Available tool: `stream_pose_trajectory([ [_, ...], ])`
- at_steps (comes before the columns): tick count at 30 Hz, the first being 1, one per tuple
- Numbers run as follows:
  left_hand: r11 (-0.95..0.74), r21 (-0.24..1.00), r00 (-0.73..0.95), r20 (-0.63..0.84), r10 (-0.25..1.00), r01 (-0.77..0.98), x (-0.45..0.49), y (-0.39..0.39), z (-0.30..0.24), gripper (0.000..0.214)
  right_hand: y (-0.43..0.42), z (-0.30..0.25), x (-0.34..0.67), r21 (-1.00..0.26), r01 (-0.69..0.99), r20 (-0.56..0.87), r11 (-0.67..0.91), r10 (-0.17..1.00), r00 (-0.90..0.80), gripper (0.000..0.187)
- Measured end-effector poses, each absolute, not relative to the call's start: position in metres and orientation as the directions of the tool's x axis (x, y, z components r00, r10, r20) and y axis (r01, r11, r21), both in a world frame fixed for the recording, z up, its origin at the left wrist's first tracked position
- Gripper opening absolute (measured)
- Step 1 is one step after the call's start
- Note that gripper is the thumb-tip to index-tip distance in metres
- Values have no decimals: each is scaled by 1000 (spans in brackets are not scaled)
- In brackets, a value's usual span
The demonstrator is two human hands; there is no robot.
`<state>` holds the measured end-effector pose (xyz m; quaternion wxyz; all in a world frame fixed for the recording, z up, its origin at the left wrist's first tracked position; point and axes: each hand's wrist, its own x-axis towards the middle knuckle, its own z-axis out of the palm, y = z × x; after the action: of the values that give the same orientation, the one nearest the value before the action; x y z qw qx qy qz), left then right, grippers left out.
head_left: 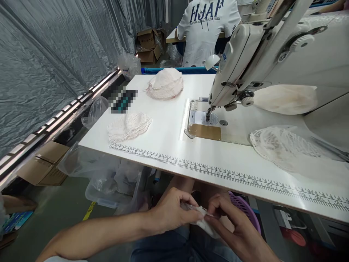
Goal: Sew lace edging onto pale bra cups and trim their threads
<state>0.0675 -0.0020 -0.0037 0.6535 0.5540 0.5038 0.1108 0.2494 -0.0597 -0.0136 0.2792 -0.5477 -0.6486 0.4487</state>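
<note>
Over my lap, below the table's front edge, both hands pinch a small white lace fabric piece (206, 225). My left hand (178, 211) grips its left end between thumb and fingers. On the other end, my right hand (227, 218) is closed with thumb and index finger together. The fingers hide part of the cloth. Above them stands a white sewing machine (231, 69), its presser foot over the metal needle plate (200, 117). White lace pieces (130, 126) lie on the table's left, and a pale pink stack (166, 83) sits farther back.
The white table (163, 138) has a printed ruler along its front edge. More lace (283, 145) and scissors (331, 147) lie at right. Plastic bags, a clear bin (109, 189) and a cardboard box (45, 163) stand left below. A purple basket (247, 209) is under the table. A person (207, 32) sits beyond.
</note>
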Motion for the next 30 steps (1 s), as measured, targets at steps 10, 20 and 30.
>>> stream_pose_trajectory([
  [10, 470, 787, 418, -613, 670, 401, 68, -4, -3, 29, -61, -18, 254, -914, 389, -24, 114, 943, -331, 16],
  [20, 488, 793, 443, -608, 658, 364, 67, -5, -1, 28, -59, -18, 253, -960, 268, -159, -84, 949, -272, 17],
  [30, 451, 793, 477, -608, 635, 410, 65, -5, 1, 32, -61, -21, 253, -916, 65, -397, -396, 874, -280, 25],
])
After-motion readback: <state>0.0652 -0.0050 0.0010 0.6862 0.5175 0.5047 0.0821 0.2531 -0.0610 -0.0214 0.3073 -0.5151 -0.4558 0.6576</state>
